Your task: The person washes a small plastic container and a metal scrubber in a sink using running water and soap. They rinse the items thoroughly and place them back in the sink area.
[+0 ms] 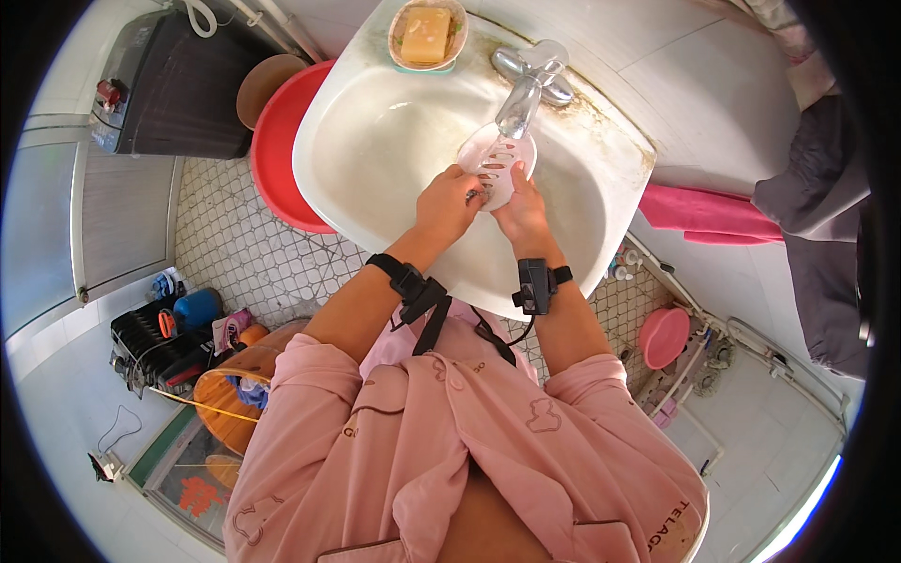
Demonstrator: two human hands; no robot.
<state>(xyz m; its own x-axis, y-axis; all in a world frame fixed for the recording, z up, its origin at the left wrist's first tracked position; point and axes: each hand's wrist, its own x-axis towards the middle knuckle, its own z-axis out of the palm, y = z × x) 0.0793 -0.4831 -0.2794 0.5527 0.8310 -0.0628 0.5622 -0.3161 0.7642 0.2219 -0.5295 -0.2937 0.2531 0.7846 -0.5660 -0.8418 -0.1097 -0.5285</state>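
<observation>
A pale, slotted oval soap dish [501, 158] is held under the spout of the chrome faucet [519, 105], over the white washbasin [366, 162]. My right hand [522, 207] grips its right edge, thumb on top. Fingers of my left hand [450, 203] are bent over its lower left part, pinching something small and dark that looks like a scrubber; its kind is hard to tell. Water seems to run onto the dish. On the basin's back ledge a yellow bar of soap [426, 34] lies in another oval dish [395, 35].
A red plastic basin [281, 165] is left of the washbasin, beside a dark appliance [190, 84]. Pink cloth [711, 211] and dark clothing [809, 281] hang at right. A small pink basin [664, 338] is low at right; a wooden tub [232, 394] holds cloth at lower left.
</observation>
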